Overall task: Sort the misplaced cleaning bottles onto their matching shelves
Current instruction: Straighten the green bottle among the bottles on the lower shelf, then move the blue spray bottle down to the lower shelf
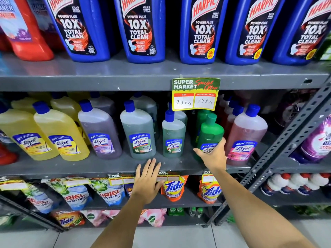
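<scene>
On the middle grey shelf (107, 167) stand Lizol bottles in a row: yellow (59, 133), purple (100, 131), pale green (138, 131), a smaller pale green one (172, 136) and pink (245, 135). A solid green bottle (211, 129) with a green cap stands tilted between the small green and pink ones. My right hand (213, 154) wraps its lower front, thumb to the left, fingers to the right. My left hand (146, 179) hovers flat with spread fingers at the shelf's front edge, holding nothing.
Blue Harpic bottles (143, 29) fill the top shelf, with a red bottle (30, 33) at the left. A special-offer price card (196, 94) hangs above the green bottle. Ariel and Tide pouches (172, 187) sit below. A slanted shelf upright (286, 140) stands at the right.
</scene>
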Demonstrator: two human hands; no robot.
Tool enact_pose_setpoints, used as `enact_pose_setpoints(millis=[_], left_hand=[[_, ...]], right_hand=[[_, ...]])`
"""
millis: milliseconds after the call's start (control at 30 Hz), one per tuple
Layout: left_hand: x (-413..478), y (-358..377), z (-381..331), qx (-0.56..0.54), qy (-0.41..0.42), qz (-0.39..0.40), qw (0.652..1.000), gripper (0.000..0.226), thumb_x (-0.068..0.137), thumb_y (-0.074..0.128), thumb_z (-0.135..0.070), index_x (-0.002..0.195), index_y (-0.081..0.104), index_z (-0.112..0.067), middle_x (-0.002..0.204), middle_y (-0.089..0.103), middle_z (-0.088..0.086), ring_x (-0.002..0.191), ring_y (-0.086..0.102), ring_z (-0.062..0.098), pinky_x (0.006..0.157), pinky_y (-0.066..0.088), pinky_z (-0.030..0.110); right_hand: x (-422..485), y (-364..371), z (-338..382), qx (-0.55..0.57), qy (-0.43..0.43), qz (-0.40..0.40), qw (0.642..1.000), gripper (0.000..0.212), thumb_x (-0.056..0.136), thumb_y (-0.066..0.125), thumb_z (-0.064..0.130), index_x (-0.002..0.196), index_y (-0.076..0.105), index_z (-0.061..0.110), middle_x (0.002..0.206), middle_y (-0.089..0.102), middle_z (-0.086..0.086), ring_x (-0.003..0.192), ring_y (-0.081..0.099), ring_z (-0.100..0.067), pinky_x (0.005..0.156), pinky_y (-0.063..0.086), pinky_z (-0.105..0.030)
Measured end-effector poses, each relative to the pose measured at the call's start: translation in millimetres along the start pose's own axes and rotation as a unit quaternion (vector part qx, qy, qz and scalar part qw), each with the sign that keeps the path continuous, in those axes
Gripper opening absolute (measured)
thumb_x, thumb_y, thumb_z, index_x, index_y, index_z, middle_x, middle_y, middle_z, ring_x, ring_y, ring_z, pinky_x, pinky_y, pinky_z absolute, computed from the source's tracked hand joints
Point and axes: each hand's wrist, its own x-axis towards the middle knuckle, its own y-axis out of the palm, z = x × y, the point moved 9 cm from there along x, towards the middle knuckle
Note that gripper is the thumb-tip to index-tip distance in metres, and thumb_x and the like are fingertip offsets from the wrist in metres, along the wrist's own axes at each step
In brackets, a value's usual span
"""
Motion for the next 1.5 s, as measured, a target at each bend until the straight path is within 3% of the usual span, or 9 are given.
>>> enact_pose_setpoints(millis=[100,267,367,500,600,767,1000,1300,1500], left_hand=[[0,-1,0,0.005,-0.002,0.003,1.0,0.073,0.1,0.005,-0.059,0.143,0.042,-0.014,0.149,0.042,0.01,0.137,0.038,0.029,0.108,0.029,0.057],[2,6,4,0.009,-0.011,0.036,0.999,0.076,0.098,0.006,-0.062,0.142,0.044,-0.012,0.147,0.045,0.013,0.134,0.042,0.032,0.106,0.016,0.054],[1,6,2,0.021,-0.002,0.039,0.999,0.077,0.098,0.007,-0.062,0.141,0.045,-0.011,0.145,0.047,0.013,0.132,0.044,0.031,0.108,0.027,0.058],[-4,-3,6,0.033,-0.019,0.015,0.999,0.075,0.098,0.004,-0.06,0.146,0.038,-0.012,0.15,0.041,0.009,0.138,0.036,0.027,0.11,0.025,0.06],[-10,-21,3,0.046,-0.015,-0.024,0.999,0.072,0.1,0.006,-0.055,0.146,0.037,-0.009,0.152,0.037,0.009,0.142,0.028,0.024,0.111,0.016,0.055],[-25,-98,-7,0.017,0.021,-0.159,0.987,0.057,0.1,0.028,-0.043,0.142,0.044,-0.007,0.155,0.03,0.009,0.144,0.022,0.022,0.115,0.016,0.052],[-119,-264,95,-0.048,-0.086,-0.403,0.91,0.046,0.098,0.04,-0.029,0.137,0.047,-0.005,0.15,0.037,0.015,0.141,0.029,0.027,0.112,0.023,0.052],[-225,-385,221,0.084,-0.145,-0.405,0.899,0.048,0.1,0.035,-0.035,0.139,0.047,-0.008,0.157,0.026,0.01,0.141,0.03,0.027,0.112,0.025,0.053],[-225,-407,273,0.125,-0.133,-0.377,0.908,0.048,0.1,0.036,-0.036,0.14,0.045,-0.012,0.159,0.022,0.006,0.143,0.025,0.02,0.115,0.018,0.047]], right_hand=[[-1,1,-2,-0.012,0.005,-0.009,1.0,0.104,0.059,0.088,0.044,0.137,0.023,0.026,0.124,0.062,-0.001,0.11,0.063,-0.031,0.095,0.049,-0.043],[-3,9,-8,-0.002,0.025,0.01,1.0,0.102,0.062,0.087,0.041,0.139,0.023,0.021,0.126,0.06,-0.004,0.113,0.06,-0.032,0.096,0.046,-0.041],[-23,5,-16,0.028,0.011,-0.002,1.0,0.108,0.066,0.088,0.035,0.147,0.021,0.009,0.144,0.042,-0.012,0.133,0.043,-0.029,0.109,0.037,-0.041],[-80,-10,7,0.001,-0.119,-0.086,0.989,0.075,0.088,0.066,0.039,0.144,0.03,0.007,0.146,0.038,-0.016,0.138,0.035,-0.032,0.115,0.029,-0.039],[-104,-6,51,-0.017,-0.241,-0.051,0.969,0.063,0.094,0.051,0.04,0.145,0.032,0.009,0.15,0.036,-0.013,0.143,0.029,-0.026,0.116,0.03,-0.047],[-135,-18,168,-0.004,-0.473,-0.04,0.88,0.055,0.093,0.057,0.024,0.142,0.039,0.006,0.152,0.034,-0.02,0.147,0.022,-0.037,0.117,0.021,-0.058],[-176,4,310,0.115,-0.542,-0.027,0.832,0.059,0.092,0.056,0.022,0.145,0.034,0.007,0.156,0.024,-0.023,0.149,0.016,-0.036,0.115,0.022,-0.061],[-255,101,442,0.148,-0.578,0.022,0.802,0.06,0.091,0.056,0.023,0.147,0.036,0.01,0.159,0.023,-0.017,0.15,0.015,-0.033,0.117,0.023,-0.056],[-290,163,500,0.123,-0.623,0.066,0.769,0.059,0.093,0.055,0.026,0.147,0.037,0.012,0.163,0.015,-0.013,0.152,0.009,-0.028,0.121,0.02,-0.047]])
